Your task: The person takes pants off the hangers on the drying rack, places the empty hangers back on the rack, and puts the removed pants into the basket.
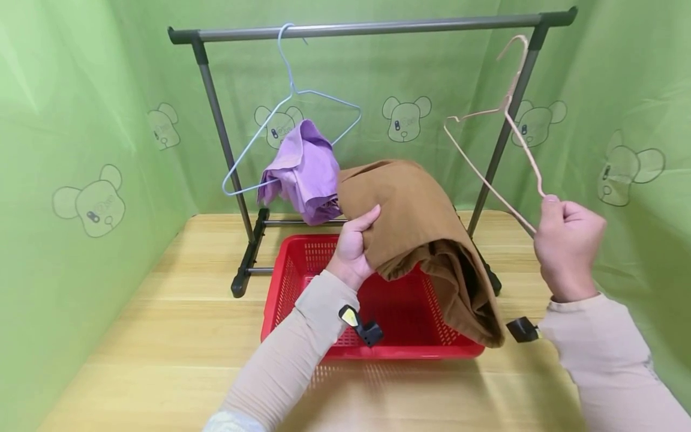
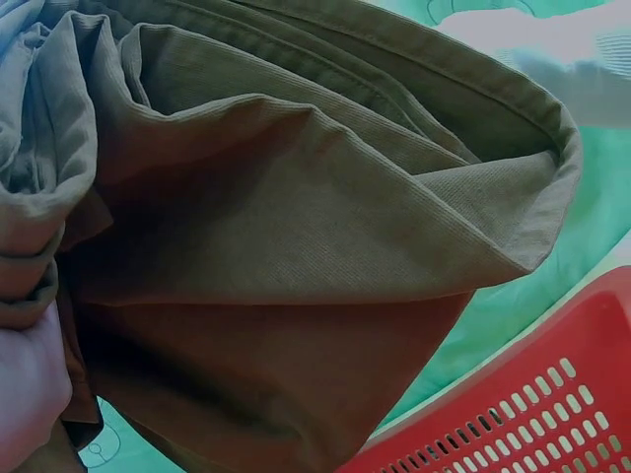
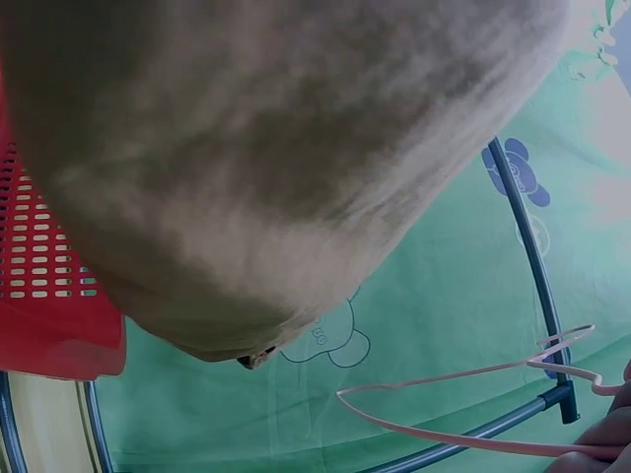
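My left hand (image 1: 353, 249) grips a folded brown garment (image 1: 410, 204), thumb on top and the other fingers hidden beneath. The cloth hangs in a thick bundle over the red basket (image 1: 399, 353), one end drooping to the right. Its folds and stitched edge fill much of the left wrist view. Out to the right, my right hand (image 1: 572, 246) holds a pink wire hanger (image 1: 511, 93) by its lower corner, hook upward, apart from the garment. In the right wrist view the hanger (image 3: 473, 444) appears low at the right, beside a few fingers at the frame edge.
A grey metal rack (image 1: 378, 29) stands behind the basket. From its bar hangs a blue hanger (image 1: 259, 133) with a purple cloth (image 1: 308, 168) draped over its lower wire. Green curtains (image 1: 448, 78) with bear faces enclose the wooden tabletop (image 1: 162, 336).
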The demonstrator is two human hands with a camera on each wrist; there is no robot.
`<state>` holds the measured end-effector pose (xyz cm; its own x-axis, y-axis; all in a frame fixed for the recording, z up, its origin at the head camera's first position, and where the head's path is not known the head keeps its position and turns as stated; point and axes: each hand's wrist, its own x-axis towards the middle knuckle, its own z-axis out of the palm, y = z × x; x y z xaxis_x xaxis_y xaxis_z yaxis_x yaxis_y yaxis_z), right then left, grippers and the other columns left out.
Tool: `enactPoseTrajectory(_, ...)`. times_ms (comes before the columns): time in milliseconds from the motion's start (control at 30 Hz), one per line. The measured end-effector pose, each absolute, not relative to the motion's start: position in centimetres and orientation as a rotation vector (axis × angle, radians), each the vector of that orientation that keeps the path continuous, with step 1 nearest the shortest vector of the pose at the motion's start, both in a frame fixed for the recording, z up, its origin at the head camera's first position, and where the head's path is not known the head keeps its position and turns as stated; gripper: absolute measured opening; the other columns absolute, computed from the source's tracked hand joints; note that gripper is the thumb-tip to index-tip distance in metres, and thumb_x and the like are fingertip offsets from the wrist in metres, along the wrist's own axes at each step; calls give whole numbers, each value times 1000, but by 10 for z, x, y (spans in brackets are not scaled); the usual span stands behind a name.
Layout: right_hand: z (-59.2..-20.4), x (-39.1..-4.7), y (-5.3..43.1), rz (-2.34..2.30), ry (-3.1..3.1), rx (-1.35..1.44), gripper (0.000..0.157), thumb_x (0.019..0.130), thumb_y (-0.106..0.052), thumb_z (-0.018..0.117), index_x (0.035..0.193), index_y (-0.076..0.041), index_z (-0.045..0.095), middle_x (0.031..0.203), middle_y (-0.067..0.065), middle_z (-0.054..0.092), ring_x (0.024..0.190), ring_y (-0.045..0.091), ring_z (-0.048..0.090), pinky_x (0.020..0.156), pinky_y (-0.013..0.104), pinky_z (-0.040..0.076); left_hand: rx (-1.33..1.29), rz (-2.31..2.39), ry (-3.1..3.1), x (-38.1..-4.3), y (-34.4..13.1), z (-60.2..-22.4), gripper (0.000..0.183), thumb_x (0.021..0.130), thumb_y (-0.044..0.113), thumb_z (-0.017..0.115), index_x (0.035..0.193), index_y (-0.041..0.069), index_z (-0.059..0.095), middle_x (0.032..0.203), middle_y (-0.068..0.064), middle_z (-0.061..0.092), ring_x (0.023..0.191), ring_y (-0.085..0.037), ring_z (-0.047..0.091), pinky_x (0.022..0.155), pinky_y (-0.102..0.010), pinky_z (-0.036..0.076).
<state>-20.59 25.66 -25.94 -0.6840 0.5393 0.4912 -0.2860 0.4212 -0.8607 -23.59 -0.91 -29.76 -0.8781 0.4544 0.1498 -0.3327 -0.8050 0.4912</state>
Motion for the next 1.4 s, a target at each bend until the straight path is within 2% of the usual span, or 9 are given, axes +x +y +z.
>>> enactPoseTrajectory(833, -251, -205, 253, 1377, -1917, -226, 51, 99, -17, 55, 49, -7, 48, 38, -5, 38, 31, 4, 30, 29, 19, 21, 274, 2582, 668, -230, -6, -310, 28, 101, 20, 41, 88, 10, 64, 78, 0, 67, 69, -11, 66, 63, -25, 55)
enactPoseTrajectory(1400, -260, -210, 259, 1353, -1940, -221, 53, 99, -21, 54, 50, -4, 47, 38, -3, 37, 31, 6, 29, 29, 22, 22, 236, 2566, 659, -226, -1, -315, 28, 101, 18, 41, 88, 11, 64, 79, 0, 68, 69, -10, 66, 64, -25, 55)
